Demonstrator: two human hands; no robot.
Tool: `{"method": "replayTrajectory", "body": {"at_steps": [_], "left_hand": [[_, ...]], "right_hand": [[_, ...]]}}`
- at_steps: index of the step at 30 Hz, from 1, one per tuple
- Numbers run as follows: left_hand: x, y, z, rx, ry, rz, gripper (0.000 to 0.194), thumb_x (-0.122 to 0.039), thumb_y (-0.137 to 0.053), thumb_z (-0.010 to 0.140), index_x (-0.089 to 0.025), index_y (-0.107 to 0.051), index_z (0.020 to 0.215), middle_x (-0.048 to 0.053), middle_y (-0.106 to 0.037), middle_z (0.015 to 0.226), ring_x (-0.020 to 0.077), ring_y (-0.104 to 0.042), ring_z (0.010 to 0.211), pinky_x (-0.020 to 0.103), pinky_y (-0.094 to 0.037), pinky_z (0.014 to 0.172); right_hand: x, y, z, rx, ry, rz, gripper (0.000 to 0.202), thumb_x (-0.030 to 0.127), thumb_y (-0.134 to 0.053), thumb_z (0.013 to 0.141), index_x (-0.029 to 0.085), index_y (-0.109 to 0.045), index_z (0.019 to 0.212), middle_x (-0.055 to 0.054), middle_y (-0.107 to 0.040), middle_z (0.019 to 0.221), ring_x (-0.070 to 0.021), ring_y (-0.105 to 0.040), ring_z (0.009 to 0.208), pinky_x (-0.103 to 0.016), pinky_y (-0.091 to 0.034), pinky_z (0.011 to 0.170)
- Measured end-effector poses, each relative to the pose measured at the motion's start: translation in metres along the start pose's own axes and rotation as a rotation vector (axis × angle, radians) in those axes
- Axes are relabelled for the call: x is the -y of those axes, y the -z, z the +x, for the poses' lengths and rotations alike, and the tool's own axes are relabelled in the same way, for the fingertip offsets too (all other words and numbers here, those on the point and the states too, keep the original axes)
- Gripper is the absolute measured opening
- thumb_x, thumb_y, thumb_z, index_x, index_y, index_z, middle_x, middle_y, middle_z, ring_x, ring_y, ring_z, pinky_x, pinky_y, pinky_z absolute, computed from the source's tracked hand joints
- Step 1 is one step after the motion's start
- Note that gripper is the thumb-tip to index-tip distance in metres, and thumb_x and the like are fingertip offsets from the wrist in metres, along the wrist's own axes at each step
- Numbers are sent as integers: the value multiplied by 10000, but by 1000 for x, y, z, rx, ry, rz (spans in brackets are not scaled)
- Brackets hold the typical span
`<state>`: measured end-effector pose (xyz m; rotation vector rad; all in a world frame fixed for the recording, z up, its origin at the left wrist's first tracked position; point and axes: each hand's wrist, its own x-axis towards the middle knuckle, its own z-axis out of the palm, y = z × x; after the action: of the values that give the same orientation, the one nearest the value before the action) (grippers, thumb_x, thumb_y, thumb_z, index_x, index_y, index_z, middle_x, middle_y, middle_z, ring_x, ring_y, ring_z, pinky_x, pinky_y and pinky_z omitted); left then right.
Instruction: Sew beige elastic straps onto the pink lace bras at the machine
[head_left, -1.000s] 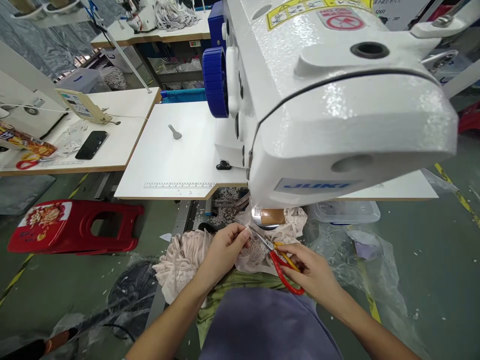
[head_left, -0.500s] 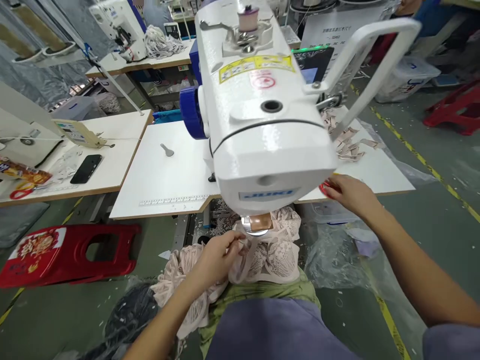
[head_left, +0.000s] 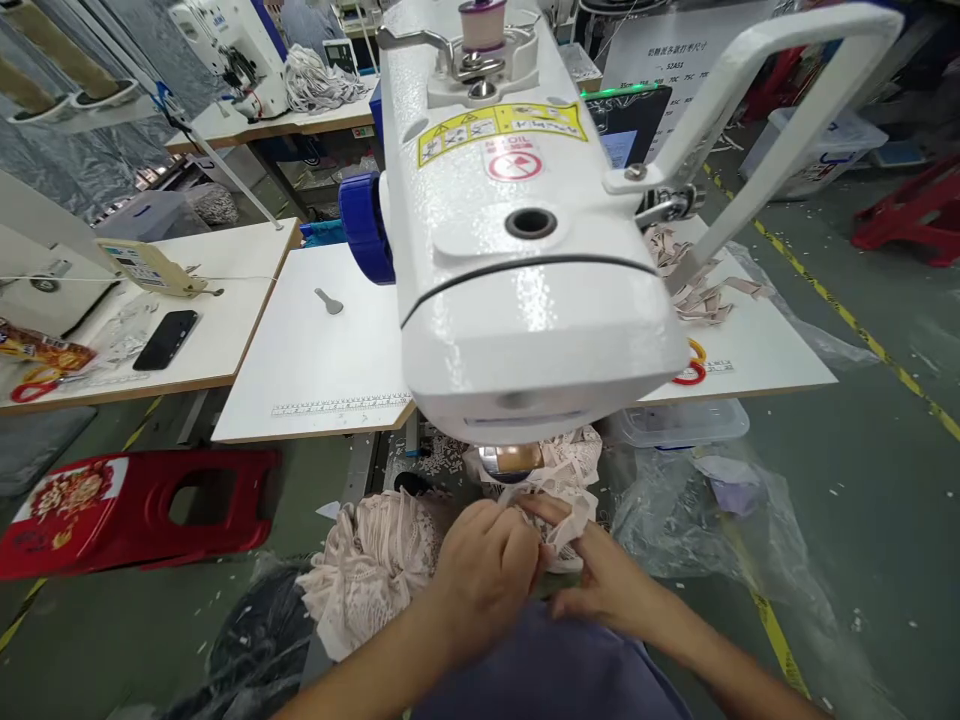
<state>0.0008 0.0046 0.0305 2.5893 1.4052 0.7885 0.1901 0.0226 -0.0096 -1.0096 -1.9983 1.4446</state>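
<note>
— Both hands are on the lace (head_left: 559, 520), near me and just under the head of the machine (head_left: 517, 250). My left hand (head_left: 484, 575) is closed over a fold of it, and my right hand (head_left: 600, 585) pinches its edge from the right side.

— How does it handle?

— Light and limp, I'd say. It sags wherever nothing holds it, and the open weave looks easy to snag or stretch. I would take it by the denser trim at the edge, not by the mesh.

— Is there more of it?

— Yes, a bunched heap (head_left: 371, 565) hangs to the left, touching my left forearm.

— And the scissors (head_left: 691, 365)?

— Lying on the table (head_left: 322, 360), to the right of the machine, well apart from my hands.
</note>
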Motion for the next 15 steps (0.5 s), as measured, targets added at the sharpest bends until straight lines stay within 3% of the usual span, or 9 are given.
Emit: {"method": "replayTrajectory", "body": {"at_steps": [2,4,7,9,11,13,15], "left_hand": [[-8,-1,7,-38,55,-37,366,-264,-335,1019,-218,-493,692,6,-535,579,160,-466,538,309,-344,561],[-12,-5,14,-57,216,-157,371,-307,-329,1020,-226,-469,687,-2,-517,564,151,-463,512,305,-301,529],[-14,-11,20,-40,565,-428,401,-362,-317,1016,-238,-359,638,-31,-446,528,127,-424,461,281,-275,490],[-13,-12,21,-40,704,-539,431,-404,-323,1010,-239,-323,612,-36,-430,515,118,-404,446,270,-271,477],[-9,-11,19,-36,732,-559,394,-429,-380,992,-232,-434,655,-35,-486,521,121,-429,453,266,-292,491],[-2,-9,16,-37,693,-493,267,-420,-443,974,-214,-590,887,-28,-574,553,139,-486,475,272,-322,523],[4,-7,14,-44,593,-343,290,-376,-439,978,-197,-610,1130,5,-658,624,166,-555,527,286,-342,558]], "right_hand": [[3,0,5,-172,-6,176,694,765,-385,866,224,-614,1235,-129,-687,1119,-281,-654,1084,-426,-538,957],[12,2,14,-314,-62,268,545,655,-348,947,215,-657,1038,-85,-700,936,-213,-684,881,-333,-573,788],[29,9,32,-409,-163,344,410,615,-548,860,213,-619,899,-19,-641,714,-161,-616,639,-266,-527,580],[36,17,46,-422,-217,405,384,572,-646,773,214,-592,899,5,-626,676,-147,-587,592,-251,-494,531],[38,27,60,-421,-241,381,329,501,-668,737,212,-574,862,19,-614,653,-137,-565,576,-241,-464,517],[35,38,74,-424,-229,231,255,453,-637,751,216,-554,798,39,-558,589,-128,-518,546,-241,-424,508],[30,49,87,-411,-190,48,219,436,-596,782,226,-536,760,43,-523,564,-135,-493,543,-254,-408,520]]}}
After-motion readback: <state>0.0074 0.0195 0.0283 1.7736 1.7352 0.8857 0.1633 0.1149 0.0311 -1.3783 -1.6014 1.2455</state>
